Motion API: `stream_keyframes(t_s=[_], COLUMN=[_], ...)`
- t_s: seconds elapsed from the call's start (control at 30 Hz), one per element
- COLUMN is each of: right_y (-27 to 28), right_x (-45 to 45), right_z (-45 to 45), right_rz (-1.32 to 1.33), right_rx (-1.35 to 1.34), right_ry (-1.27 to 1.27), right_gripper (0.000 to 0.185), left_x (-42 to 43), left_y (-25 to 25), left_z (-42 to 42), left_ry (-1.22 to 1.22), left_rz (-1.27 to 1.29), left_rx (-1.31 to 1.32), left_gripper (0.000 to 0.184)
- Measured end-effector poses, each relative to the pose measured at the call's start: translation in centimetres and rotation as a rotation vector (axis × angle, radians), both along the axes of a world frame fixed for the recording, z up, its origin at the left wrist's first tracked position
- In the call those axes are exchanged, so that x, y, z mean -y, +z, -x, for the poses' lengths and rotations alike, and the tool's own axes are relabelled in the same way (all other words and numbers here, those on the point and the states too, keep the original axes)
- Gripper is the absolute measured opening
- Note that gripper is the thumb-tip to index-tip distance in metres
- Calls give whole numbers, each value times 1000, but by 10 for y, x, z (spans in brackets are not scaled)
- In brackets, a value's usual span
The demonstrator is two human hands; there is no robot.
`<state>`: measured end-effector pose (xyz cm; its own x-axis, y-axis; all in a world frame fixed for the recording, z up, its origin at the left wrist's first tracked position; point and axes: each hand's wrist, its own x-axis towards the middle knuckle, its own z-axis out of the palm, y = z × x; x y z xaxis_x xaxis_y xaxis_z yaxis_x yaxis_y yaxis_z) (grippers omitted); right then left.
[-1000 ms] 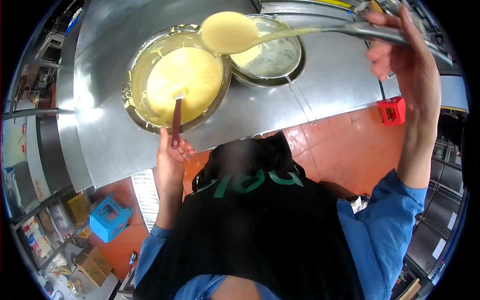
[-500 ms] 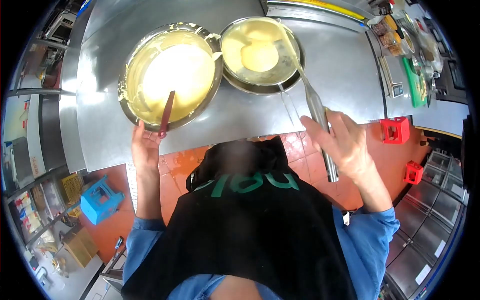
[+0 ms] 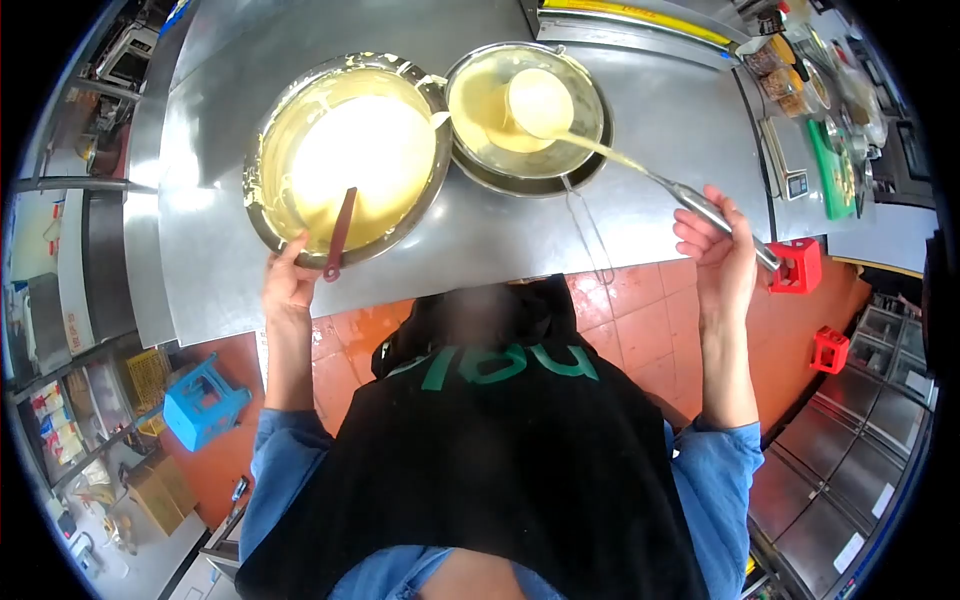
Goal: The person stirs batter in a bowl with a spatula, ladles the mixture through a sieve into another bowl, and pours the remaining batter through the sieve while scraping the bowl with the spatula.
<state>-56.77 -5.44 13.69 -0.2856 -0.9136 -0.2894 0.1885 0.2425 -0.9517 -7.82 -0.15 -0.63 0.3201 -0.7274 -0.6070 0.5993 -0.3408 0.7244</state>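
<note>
My left hand (image 3: 290,281) grips the near rim of a large metal bowl (image 3: 262,212) of pale yellow batter. A dark red spatula (image 3: 343,232) stands in that batter, its handle over the rim near my fingers. In my right hand (image 3: 722,236) is the metal handle of a long ladle (image 3: 700,204), held lightly. The ladle's round, batter-coated head lies over a fine strainer (image 3: 585,98), which holds yellow batter. Beneath the strainer sits a second metal bowl (image 3: 530,186), its contents hidden. The strainer's wire handle points toward me.
Both bowls stand on a steel table (image 3: 480,235). At its back is a metal box with a yellow strip (image 3: 640,14). A scale (image 3: 785,160), a green board (image 3: 832,175) and jars are at the right. Red stools (image 3: 797,265) and a blue stool (image 3: 203,403) stand on the floor.
The ladle has come down from above the bowls to the strainer, and its handle has swung rightward. More yellow batter shows in the strainer. My left hand now holds the bowl's rim.
</note>
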Motion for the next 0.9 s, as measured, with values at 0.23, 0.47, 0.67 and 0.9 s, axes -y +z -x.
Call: stream_keyframes(t_s=[0.23,0.47,0.67,0.9], right_y=[4,1,-48,-32], right_x=[-1,38,63,88], right_z=[-10,-126,-197,-212], right_rz=[34,576,1168,49], right_rx=[243,-292,-1133,-80], right_ry=[95,768,1125,613], right_gripper=[41,28,26,24], left_x=[-1,-2,-3,-4], left_y=[4,13,1,8], left_z=[8,25,22,27], left_ry=[25,125,130,136], left_rz=[72,91,74,92], left_rx=[11,94,154,190], left_gripper=[42,39,46,51])
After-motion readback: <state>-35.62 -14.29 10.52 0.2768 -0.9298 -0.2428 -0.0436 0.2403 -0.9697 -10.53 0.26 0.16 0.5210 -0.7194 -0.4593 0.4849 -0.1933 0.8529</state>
